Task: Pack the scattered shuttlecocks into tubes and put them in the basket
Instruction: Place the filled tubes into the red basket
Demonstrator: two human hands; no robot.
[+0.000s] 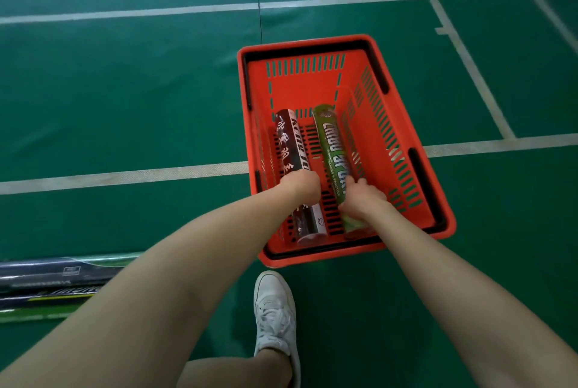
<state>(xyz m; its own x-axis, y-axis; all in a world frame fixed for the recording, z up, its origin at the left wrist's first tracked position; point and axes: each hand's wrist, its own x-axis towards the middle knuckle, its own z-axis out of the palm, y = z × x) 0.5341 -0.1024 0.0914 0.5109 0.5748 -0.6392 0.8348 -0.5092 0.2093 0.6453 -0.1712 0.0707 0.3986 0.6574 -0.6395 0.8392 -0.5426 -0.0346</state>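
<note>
A red plastic basket (403, 125) stands on the green court floor ahead of me. Inside it lie two shuttlecock tubes side by side, lengthwise. My left hand (301, 185) grips the dark brown and white tube (291, 146) around its middle. My right hand (362, 198) grips the green tube (332, 143) near its closer end. Both tubes are down inside the basket, at or just above its slotted bottom. No loose shuttlecocks are in view.
White court lines (125, 175) cross the green floor. Several dark racket bags or cases (53, 284) lie at the lower left. My white shoe (275, 309) stands just before the basket's near rim.
</note>
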